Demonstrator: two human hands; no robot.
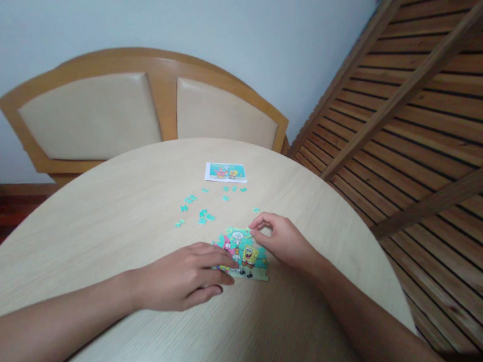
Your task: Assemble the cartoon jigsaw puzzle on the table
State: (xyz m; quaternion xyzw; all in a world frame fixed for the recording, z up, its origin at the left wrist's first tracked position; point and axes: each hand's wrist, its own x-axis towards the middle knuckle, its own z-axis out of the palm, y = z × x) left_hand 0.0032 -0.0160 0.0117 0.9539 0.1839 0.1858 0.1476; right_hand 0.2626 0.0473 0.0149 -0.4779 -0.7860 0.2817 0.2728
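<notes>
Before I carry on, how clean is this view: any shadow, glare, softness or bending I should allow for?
Head view: soft shadow on the table beneath the right hand and forearm; pale sheen on the near tabletop; wide-lens bending, with edges stretched; loose puzzle pieces too small and soft to read their outlines well.

From here I count one left hand (191,273), one right hand (285,240), one surface (126,209), one printed picture (227,172), one puzzle (248,255), more than ten loose pieces (203,214), two cream panels (93,116).
</notes>
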